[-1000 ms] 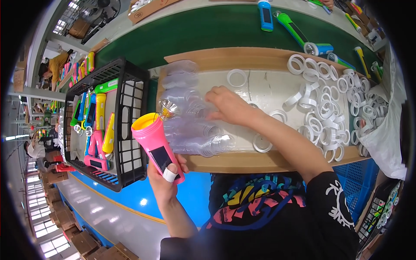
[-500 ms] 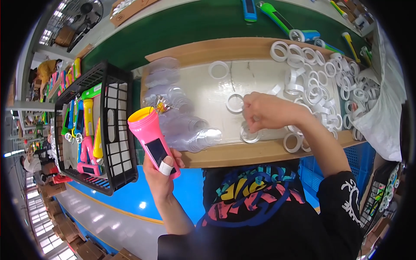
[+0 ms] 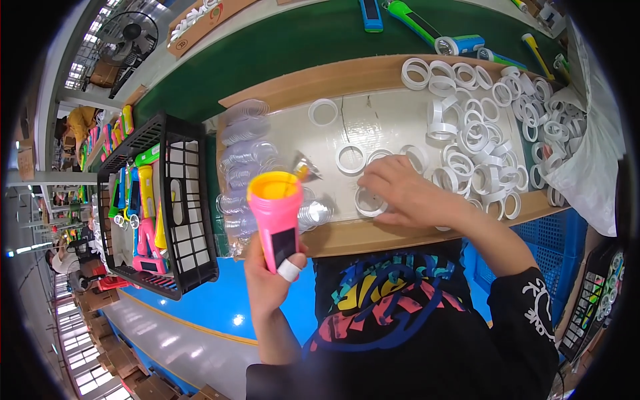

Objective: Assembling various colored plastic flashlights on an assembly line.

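The left hand (image 3: 267, 283) gripped a pink plastic flashlight body with a yellow head (image 3: 277, 217) upright (at the table's (image 3: 347, 237) six-o'clock edge), while the right hand's (image 3: 407, 193) fingers pinched a white plastic ring (image 3: 370, 202), which might slip from so light a hold.

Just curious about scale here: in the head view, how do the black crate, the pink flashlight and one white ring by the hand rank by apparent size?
1. black crate, clearly largest.
2. pink flashlight in the left hand; held up nearer the camera, so it may look oversized.
3. white ring under the right hand, smallest.
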{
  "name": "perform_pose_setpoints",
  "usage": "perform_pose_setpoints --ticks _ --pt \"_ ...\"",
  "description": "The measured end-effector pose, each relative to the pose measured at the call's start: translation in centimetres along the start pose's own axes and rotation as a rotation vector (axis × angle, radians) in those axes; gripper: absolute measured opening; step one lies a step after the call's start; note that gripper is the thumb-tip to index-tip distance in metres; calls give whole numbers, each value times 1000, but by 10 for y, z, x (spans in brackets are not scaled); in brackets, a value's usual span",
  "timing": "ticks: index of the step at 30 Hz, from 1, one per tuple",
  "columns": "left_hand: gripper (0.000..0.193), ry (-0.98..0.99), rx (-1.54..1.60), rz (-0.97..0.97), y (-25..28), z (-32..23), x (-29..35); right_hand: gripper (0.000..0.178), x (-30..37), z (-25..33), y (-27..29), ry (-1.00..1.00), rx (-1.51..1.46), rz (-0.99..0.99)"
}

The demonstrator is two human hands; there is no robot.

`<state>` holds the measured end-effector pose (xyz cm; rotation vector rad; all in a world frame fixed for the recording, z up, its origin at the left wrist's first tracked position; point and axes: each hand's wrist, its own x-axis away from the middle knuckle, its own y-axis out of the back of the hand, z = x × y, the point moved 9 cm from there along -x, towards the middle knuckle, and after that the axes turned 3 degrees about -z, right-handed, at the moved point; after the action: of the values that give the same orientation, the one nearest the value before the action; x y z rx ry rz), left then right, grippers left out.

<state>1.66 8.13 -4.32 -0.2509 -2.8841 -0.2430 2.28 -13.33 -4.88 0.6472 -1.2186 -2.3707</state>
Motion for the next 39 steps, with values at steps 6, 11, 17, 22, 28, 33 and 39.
perform_pose_setpoints --ticks 6,11,17,22,28,33,39 --pt "48 -168 -328 115 -13 -23 13 58 -1 0 24 -133 -566 -239" --pt "46 -348 -633 202 -33 -72 16 56 6 -2 30 -232 -602 -243" --pt "46 -598 -1059 216 -55 -110 22 55 17 -9 30 -330 -744 -281" --pt "47 -751 -1342 370 -99 -132 21 61 26 2 54 -125 -491 -510" --pt "28 -926 -1736 443 -130 -150 28 58 39 -7 53 -164 -427 -430" --pt "31 -953 -1836 508 -144 -153 27 44 48 -7 60 -113 -433 -447" --pt "40 -804 -1683 434 -126 -159 7 45 63 -8 73 -132 -423 -317"
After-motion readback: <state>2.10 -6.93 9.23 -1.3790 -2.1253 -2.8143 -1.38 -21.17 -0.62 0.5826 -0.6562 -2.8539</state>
